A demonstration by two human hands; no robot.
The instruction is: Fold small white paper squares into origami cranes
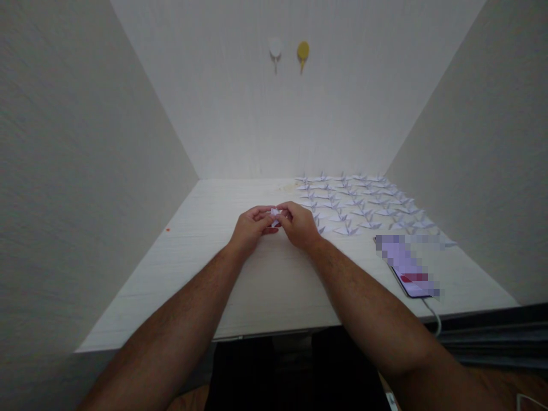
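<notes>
A small piece of folded white paper (274, 216) is held up between both hands, above the middle of the white table (278, 279). My left hand (253, 228) pinches its left side with thumb and fingers. On the other side my right hand (297, 221) grips it in the same way, and the two sets of fingertips nearly meet. Much of the paper is hidden by the fingers, so its exact folded shape cannot be made out. Several white origami cranes (363, 201) stand in rows just to the right of my right hand.
A phone (405, 265) with its screen lit lies at the right, a white cable (433, 313) running from its lower end over the table's front edge. Walls enclose the left, right and back. Two hooks, one white (275, 50) and one yellow (303, 51), are on the back wall.
</notes>
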